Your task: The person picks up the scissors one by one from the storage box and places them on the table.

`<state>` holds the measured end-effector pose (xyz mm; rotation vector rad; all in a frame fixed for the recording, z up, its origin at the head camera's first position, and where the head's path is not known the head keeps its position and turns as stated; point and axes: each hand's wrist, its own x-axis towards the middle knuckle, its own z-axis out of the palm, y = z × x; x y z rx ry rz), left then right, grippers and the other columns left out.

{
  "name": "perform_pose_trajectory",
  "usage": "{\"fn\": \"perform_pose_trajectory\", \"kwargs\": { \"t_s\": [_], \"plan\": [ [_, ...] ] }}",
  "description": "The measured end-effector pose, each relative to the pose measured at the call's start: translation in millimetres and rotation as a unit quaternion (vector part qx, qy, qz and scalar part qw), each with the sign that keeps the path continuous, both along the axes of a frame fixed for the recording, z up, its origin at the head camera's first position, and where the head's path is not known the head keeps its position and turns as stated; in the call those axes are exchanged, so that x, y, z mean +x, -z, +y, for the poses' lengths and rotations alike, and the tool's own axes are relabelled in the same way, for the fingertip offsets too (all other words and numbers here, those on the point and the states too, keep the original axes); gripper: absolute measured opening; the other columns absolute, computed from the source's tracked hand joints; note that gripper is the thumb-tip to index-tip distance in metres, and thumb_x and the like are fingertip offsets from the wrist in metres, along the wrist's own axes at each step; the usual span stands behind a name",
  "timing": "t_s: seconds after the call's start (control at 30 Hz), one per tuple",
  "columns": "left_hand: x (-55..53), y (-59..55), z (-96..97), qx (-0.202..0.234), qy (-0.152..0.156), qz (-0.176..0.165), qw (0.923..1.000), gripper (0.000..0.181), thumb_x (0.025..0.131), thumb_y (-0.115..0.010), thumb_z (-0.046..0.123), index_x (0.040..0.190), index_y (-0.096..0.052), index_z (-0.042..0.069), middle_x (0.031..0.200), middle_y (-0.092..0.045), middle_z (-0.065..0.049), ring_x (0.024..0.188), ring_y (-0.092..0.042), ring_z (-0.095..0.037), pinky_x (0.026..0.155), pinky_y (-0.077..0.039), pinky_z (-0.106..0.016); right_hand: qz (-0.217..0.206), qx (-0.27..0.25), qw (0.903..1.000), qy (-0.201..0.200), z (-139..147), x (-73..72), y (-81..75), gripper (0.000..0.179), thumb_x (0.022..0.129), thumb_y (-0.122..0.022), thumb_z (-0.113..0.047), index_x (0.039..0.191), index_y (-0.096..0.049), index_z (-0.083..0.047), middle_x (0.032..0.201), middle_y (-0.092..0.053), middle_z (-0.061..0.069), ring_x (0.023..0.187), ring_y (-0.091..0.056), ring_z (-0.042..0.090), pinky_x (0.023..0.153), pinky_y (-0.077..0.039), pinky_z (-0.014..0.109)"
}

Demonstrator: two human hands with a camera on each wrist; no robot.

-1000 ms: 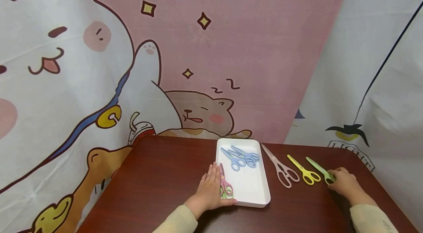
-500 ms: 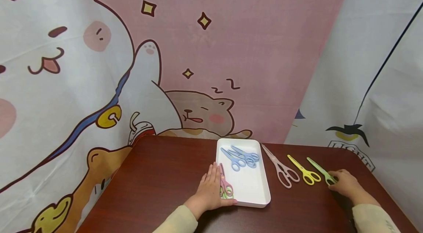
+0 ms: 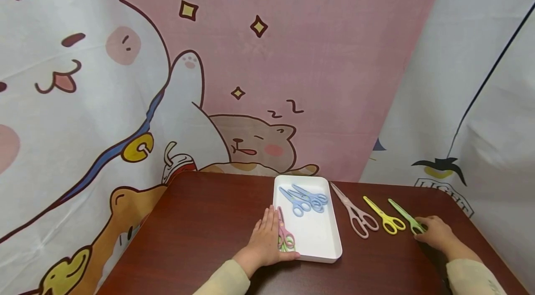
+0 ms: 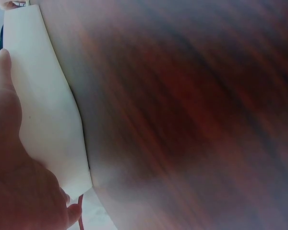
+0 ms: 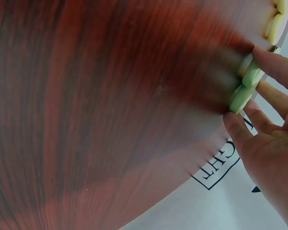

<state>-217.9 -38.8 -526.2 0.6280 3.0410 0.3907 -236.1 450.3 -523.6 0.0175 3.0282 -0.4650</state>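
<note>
My left hand (image 3: 264,241) rests along the left side of a white tray (image 3: 319,239), fingers straight and thumb along its front edge. In the left wrist view, the thumb and palm lie against the tray's outer wall (image 4: 48,96). Pink scissors (image 3: 282,227) lie inside by the fingers, with green handles partly hidden beneath. Several light blue scissors (image 3: 299,204) sit overlapping at the tray's back. On the right, my right hand (image 3: 436,234) holds green scissors (image 3: 402,211) by the handles, points facing away. The right wrist view shows thumb and fingers on either side of the green handles (image 5: 242,98).
Between the tray and the right hand lie large pale pink scissors (image 3: 353,212) and yellow scissors (image 3: 381,211) on the dark brown table (image 3: 200,225). A printed cloth (image 3: 334,53) with cartoon animals hangs right behind the table's back edge.
The right hand has shifted very slightly with the green scissors, which stay low by the table. My left hand and the tray have not moved.
</note>
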Motion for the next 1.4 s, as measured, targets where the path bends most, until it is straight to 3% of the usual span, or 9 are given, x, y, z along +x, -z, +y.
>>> {"fn": "perform_pose_trajectory", "kwargs": {
  "t_s": [0.33,0.67,1.03,1.23,1.4],
  "plan": [
    [-1.7,7.5,-0.4,-0.004,-0.004,0.016,0.9999,0.134,0.059,-0.048,0.091,0.15,-0.014,-0.001,0.158,-0.01,-0.02,0.145,-0.015,-0.032,0.11,-0.029,-0.049,-0.006,0.004,1.0,0.007,3,-1.4,2.6,0.069,0.073,-0.075,-0.03,0.118,-0.052,0.016,0.11,-0.045,0.045,0.103,-0.042,0.058,0.085,-0.034,0.067],
    [-4.7,11.1,-0.8,-0.005,-0.004,0.017,0.9998,0.135,0.057,-0.042,0.094,0.151,-0.013,0.001,0.158,-0.009,-0.019,0.145,-0.015,-0.031,0.11,-0.029,-0.049,0.039,-0.003,0.9992,0.007,-2,3.9,1.4,0.066,0.073,-0.075,-0.026,0.119,-0.052,0.015,0.112,-0.044,0.045,0.103,-0.042,0.057,0.085,-0.031,0.067],
    [-0.6,2.1,0.3,-0.006,-0.003,0.01,0.9999,0.133,0.06,-0.049,0.09,0.15,-0.015,-0.001,0.157,-0.012,-0.02,0.145,-0.016,-0.032,0.11,-0.029,-0.049,0.066,-0.01,0.9976,0.017,-10,5.5,-3.6,0.066,0.077,-0.071,-0.03,0.121,-0.051,0.014,0.115,-0.043,0.044,0.105,-0.04,0.058,0.087,-0.029,0.066],
    [0.5,-1.9,-0.6,0.005,0.002,0.0,1.0,0.133,0.06,-0.051,0.089,0.149,-0.014,-0.002,0.157,-0.012,-0.022,0.144,-0.017,-0.034,0.11,-0.028,-0.051,0.071,-0.03,0.9967,0.023,-26,7.0,-9.4,0.071,0.08,-0.071,-0.034,0.126,-0.047,0.014,0.121,-0.038,0.043,0.108,-0.035,0.06,0.088,-0.03,0.07],
    [-0.9,4.3,-0.5,0.0,-0.002,0.007,1.0,0.136,0.058,-0.044,0.093,0.15,-0.012,0.0,0.158,-0.01,-0.02,0.145,-0.014,-0.032,0.11,-0.028,-0.05,0.082,-0.039,0.9958,0.013,-53,6.6,-16.4,0.074,0.08,-0.071,-0.034,0.13,-0.044,0.013,0.127,-0.035,0.04,0.111,-0.034,0.062,0.087,-0.033,0.071]
  ]
}}
